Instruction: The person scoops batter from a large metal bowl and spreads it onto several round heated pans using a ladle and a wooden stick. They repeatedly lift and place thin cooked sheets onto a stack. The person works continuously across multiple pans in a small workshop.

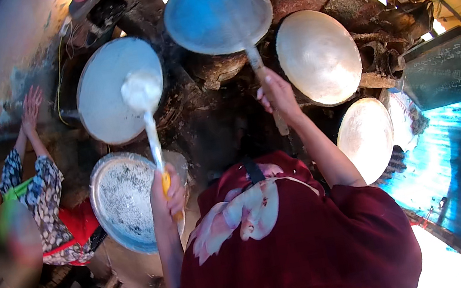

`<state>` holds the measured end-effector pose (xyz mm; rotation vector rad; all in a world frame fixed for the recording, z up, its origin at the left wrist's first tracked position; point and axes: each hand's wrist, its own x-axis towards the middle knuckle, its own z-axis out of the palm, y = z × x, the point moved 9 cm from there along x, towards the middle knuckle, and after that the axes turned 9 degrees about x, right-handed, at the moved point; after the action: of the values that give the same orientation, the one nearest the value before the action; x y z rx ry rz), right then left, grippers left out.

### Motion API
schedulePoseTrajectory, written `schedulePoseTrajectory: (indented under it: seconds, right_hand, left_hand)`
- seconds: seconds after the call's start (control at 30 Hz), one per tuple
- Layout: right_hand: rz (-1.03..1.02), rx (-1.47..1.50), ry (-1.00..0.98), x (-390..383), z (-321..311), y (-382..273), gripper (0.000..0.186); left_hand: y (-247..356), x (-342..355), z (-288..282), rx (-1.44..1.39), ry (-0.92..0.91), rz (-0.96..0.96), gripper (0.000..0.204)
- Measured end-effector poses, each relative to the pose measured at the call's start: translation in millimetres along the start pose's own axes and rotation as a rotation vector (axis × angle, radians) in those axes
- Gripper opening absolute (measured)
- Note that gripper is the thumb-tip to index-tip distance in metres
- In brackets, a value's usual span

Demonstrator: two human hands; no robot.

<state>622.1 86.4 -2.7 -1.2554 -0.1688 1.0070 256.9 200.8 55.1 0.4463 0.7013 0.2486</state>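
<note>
My left hand [166, 194] grips the yellow handle of a long ladle [153, 138]; its bowl, white with what looks like batter, is over the upper-left round pan [103, 107]. In my right hand [276, 90] is a long, flat, worn spatula [254, 57], reaching up to the top round pan [203, 14]; its far end is blurred. Beside my left hand, a round metal tray [125, 207] holds white, grainy material.
Two more pale round pans [318, 56] [364, 140] sit at the right over dark, sooty stove structures. At the left, another person [40, 206] raises both hands beside a wall. A dark board [452, 67] and blue corrugated sheeting [446, 156] stand at the right.
</note>
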Motion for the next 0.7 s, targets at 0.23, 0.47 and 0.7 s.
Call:
schedulePoseTrajectory:
  seconds: [0.23,0.47,0.7]
  right_hand:
    - [0.017,0.088,0.173,86,-109,-23,0.048]
    - [0.010,0.105,0.171,122,-77,-21,0.046]
    - [0.037,0.111,0.186,117,-37,-23,0.044]
  left_hand:
    - [78,247,131,1.267,0.121,0.223,0.028]
    - [93,406,177,1.907,0.197,0.673,0.033]
    - [66,455,144,1.160,0.069,0.269,0.033]
